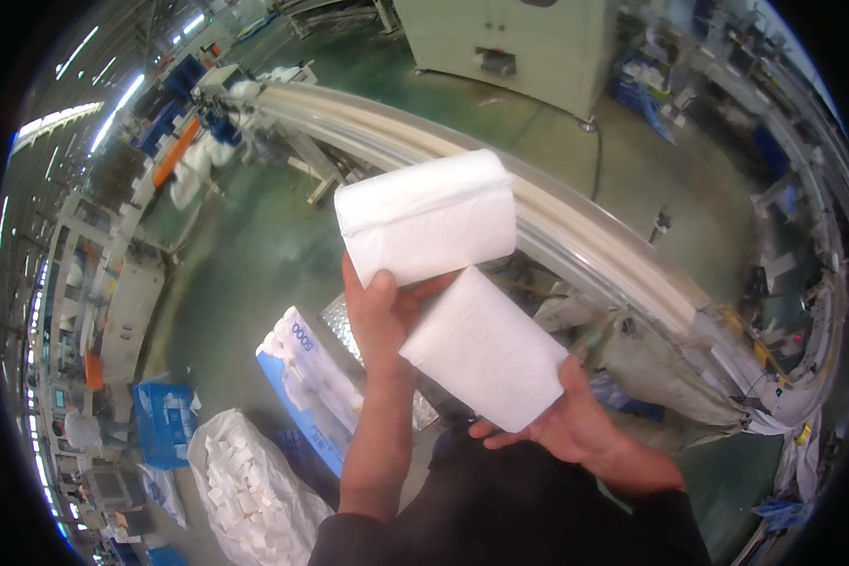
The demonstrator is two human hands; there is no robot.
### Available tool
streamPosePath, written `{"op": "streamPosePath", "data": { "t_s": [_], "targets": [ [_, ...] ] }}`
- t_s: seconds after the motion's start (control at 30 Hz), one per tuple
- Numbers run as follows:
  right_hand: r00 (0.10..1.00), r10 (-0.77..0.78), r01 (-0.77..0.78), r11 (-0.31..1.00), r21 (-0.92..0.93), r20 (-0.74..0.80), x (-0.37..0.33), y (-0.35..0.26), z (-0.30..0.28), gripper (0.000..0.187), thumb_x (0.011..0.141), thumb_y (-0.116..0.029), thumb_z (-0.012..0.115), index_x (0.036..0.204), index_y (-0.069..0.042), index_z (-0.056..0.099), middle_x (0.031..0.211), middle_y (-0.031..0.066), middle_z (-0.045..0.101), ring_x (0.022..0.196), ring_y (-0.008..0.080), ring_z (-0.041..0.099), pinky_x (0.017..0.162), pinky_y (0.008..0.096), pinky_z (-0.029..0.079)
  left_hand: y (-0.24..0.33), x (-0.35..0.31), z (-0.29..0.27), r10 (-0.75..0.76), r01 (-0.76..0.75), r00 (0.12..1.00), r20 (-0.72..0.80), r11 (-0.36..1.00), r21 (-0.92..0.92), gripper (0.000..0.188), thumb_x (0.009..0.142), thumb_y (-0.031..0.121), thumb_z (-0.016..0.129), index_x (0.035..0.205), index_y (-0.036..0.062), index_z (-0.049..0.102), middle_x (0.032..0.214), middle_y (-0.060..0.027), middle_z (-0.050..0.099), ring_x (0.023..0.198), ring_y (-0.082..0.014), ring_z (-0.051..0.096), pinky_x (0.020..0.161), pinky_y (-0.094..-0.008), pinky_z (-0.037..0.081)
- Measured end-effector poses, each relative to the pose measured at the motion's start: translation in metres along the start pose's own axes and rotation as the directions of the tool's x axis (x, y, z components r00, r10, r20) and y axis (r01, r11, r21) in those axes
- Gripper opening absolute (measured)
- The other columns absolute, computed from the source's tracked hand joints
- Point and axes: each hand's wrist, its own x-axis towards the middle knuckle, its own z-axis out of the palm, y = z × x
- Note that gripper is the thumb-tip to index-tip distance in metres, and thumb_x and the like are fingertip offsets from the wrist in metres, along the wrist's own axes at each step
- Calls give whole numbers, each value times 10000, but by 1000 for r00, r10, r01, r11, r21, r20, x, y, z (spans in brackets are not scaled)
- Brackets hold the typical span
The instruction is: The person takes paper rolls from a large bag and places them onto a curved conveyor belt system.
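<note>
My left hand (384,307) is closed on a white paper roll (429,212), gripping it from below with the thumb on its near side. This roll lies crosswise, and a seam runs along its length. A second white paper roll (486,354) is in my right hand (580,415), which holds its lower right end. That one slants down to the right, and its upper corner is close beneath the first roll. Whether the two rolls touch, I cannot tell. Some fingers of both hands are hidden behind the rolls.
A long pale conveyor rail (623,250) curves past beyond my hands. At lower left are a large clear bag (245,491) of small white pieces, a blue-and-white printed package (316,387) and a blue crate (163,424). A big machine cabinet (509,57) stands across the green floor.
</note>
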Motion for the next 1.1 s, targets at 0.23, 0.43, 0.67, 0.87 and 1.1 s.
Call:
{"op": "streamPosePath", "data": {
  "t_s": [0.23, 0.43, 0.67, 0.87, 1.1],
  "targets": [
    [935, -186, 183, 982, -39, -303, 35, -3, -94, 820, 980, -693, 350, 1451, -24, 399, 1267, 237, 621, 969, 394, 706, 814, 519, 608, -7, 12, -41, 95, -85, 995, -29, 967, 241, 799, 841, 343, 677, 1485, 46, 309, 1375, -157, 508, 1201, -322, 597, 856, -468, 606],
    [636, -261, 0, 941, -339, -726, 23, -69, -292, 1035, 812, -858, 468, 1319, 44, 499, 936, 180, 633, 704, 286, 667, 633, 403, 597, -3, -8, -55, 11, -21, 999, 34, 949, 314, 840, 803, 385, 753, 1470, 58, 359, 1353, -127, 505, 1209, -273, 564, 852, -414, 593],
    [659, -105, -255, 901, -352, -745, 8, -102, -399, 978, 756, -927, 411, 985, -1, 626, 738, 118, 590, 509, 167, 520, 425, 285, 435, 9, -20, -53, -117, 104, 992, 45, 966, 235, 811, 829, 384, 712, 1475, 51, 352, 1317, -144, 564, 1119, -302, 642, 779, -422, 618],
    [599, 190, -414, 905, -98, -778, 8, -106, -435, 974, 766, -941, 341, 954, -41, 661, 716, 99, 587, 508, 159, 475, 431, 263, 322, 10, -25, -48, -208, 199, 978, 29, 960, 197, 780, 834, 306, 704, 1481, 52, 351, 1318, -145, 559, 1132, -308, 627, 774, -429, 614],
    [708, 132, -246, 967, -67, -694, 22, -96, -454, 983, 787, -929, 343, 1003, -27, 671, 734, 103, 613, 571, 195, 533, 445, 261, 376, 0, -27, -65, -177, 165, 979, 98, 979, 119, 949, 744, 367, 835, 1501, 68, 347, 1333, -100, 562, 1160, -243, 601, 840, -362, 555]
  ]
}}
